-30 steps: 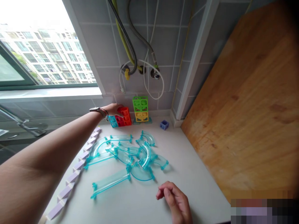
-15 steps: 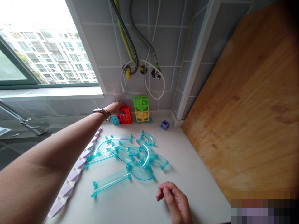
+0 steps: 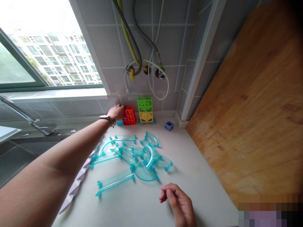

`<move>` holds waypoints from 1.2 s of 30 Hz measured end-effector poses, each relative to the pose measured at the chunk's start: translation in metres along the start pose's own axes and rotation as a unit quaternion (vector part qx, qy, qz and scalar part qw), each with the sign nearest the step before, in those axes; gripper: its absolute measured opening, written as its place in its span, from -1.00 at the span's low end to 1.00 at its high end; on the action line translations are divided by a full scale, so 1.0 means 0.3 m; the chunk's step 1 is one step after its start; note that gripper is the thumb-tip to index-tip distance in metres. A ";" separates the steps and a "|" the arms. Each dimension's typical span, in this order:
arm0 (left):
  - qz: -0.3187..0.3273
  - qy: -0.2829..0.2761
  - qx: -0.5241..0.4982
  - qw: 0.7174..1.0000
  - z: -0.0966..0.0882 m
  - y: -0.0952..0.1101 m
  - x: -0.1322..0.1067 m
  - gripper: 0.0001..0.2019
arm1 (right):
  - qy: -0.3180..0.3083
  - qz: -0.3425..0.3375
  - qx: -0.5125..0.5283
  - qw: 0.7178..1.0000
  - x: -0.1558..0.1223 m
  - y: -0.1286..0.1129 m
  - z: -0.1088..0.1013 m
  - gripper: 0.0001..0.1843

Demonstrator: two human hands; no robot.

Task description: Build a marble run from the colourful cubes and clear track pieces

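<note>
White smooth-topped bench (image 3: 203,189): right edge runs diagonally beside the large tan wooden board (image 3: 255,119); a broad stretch of bench surface shows between that edge and the teal pieces, giving room to move on the right. Bottom foreground also has room, left of the right hand (image 3: 177,205). That hand is low, fingers loosely half-curled, thumb up beside the index finger, near the bench.

Left side: purple-and-white zigzag strip (image 3: 76,186) along the bench margin, partly hidden by the left forearm (image 3: 63,167). Grey sink (image 3: 14,160) beyond the arm, tight on that side.

Translucent teal straight plastic track piece (image 3: 115,182) nearest, tilted across the bench. Just behind it, overlapping pile of translucent teal curved and straight plastic track pieces (image 3: 149,157), mid-bench.

Left arm stretches diagonally to the back, watch (image 3: 104,117) on wrist. Left hand (image 3: 116,112) is palm down at the red openwork plastic block stack (image 3: 130,115), fingers over its left top, thumb at the front; can't tell if it's pinching. Cyan openwork plastic block (image 3: 120,123) under the hand.

Right of the red stack: upright tower, green openwork plastic blocks (image 3: 145,105) above yellow openwork plastic block (image 3: 146,117). Blue-violet openwork plastic cube (image 3: 169,126) sits apart, near the corner. Grey tiled wall (image 3: 109,41) behind.
</note>
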State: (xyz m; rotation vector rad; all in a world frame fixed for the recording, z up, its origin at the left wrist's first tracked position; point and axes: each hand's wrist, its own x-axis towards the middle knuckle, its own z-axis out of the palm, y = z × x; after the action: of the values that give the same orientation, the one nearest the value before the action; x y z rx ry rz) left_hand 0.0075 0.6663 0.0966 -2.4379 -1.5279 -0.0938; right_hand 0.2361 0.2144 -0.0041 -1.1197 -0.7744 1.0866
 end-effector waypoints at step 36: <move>-0.338 0.201 -0.460 0.796 -0.117 0.463 -0.374 -0.32 | -0.053 -0.024 -0.029 0.998 0.032 0.050 -0.026 -0.60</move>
State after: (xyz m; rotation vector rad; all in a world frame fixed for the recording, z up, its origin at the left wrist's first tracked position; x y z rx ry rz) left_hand 0.0845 0.5022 0.0829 -1.9481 -2.3701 -1.7217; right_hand 0.2418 0.2219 -0.0210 -1.0941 -0.9172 1.0961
